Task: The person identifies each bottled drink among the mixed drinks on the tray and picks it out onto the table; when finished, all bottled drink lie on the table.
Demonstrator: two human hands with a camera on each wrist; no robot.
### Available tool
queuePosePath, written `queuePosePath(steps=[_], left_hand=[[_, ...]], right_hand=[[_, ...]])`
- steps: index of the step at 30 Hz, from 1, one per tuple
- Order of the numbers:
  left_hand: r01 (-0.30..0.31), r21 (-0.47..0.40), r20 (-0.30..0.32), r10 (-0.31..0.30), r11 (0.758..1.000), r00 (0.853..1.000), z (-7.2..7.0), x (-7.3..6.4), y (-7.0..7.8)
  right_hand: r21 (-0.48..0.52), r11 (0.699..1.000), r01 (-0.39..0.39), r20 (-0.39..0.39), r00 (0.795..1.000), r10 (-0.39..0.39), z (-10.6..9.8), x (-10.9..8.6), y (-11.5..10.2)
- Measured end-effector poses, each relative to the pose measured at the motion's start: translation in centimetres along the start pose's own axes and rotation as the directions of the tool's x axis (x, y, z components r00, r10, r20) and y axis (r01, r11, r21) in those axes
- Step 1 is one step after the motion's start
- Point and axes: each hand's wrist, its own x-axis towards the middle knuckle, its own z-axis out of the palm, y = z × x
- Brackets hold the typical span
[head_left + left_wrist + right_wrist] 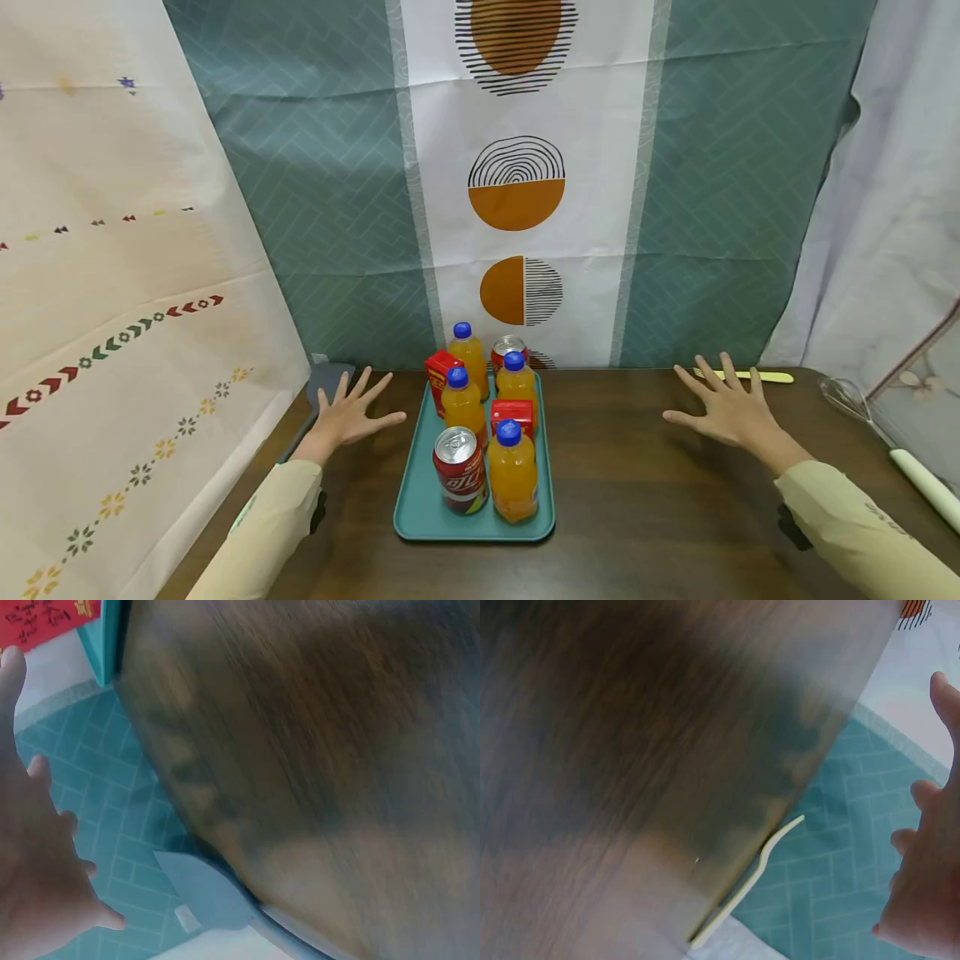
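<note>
My left hand (347, 422) hovers over the table left of a teal tray (420, 492), fingers spread and holding nothing. Far to the tray's right, my right hand (733, 411) is held out the same way, also holding nothing. On the tray stand several orange drink bottles with blue caps, such as the front bottle (513, 475). A red soda can (460, 471) stands at the front left, another can (509, 350) at the back. Two red boxes, one at the left edge (441, 379) and one mid-right (513, 413), stand among the bottles.
A grey spatula (327, 383) lies beyond my left hand. Behind my right hand lies a yellow fork (772, 377). A whisk (847, 397) with a pale handle is at the far right of the brown table (622, 500). Patterned cloths hang behind and beside it.
</note>
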Motion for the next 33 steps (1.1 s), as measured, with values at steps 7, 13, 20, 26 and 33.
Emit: queuePosePath(steps=[7,13,20,26,33], left_hand=[[-0.030,-0.036,0.022,0.031,0.999,0.999,0.5,-0.1,1.4],[-0.043,-0.062,0.039,0.046,0.997,0.998,1.0,-0.2,2.7],[-0.037,-0.115,0.097,0.048,0.993,0.994,1.7,-0.3,3.5],[-0.009,-0.222,0.135,0.040,0.975,0.990,3.0,-0.3,3.4],[0.039,-0.395,0.146,0.020,0.918,0.989,4.5,-0.6,3.1]], right_hand=[[0.007,1.000,0.020,-0.008,1.000,-0.020,-0.2,0.2,-1.7],[0.002,1.000,0.021,-0.013,1.000,-0.021,-0.5,0.7,-2.6],[0.063,0.998,0.026,-0.012,1.000,-0.025,-0.9,1.7,-4.0],[0.126,0.991,0.038,-0.005,0.999,-0.038,-1.6,2.8,-5.7],[0.223,0.972,0.073,-0.012,0.997,-0.072,-2.2,4.6,-8.5]])
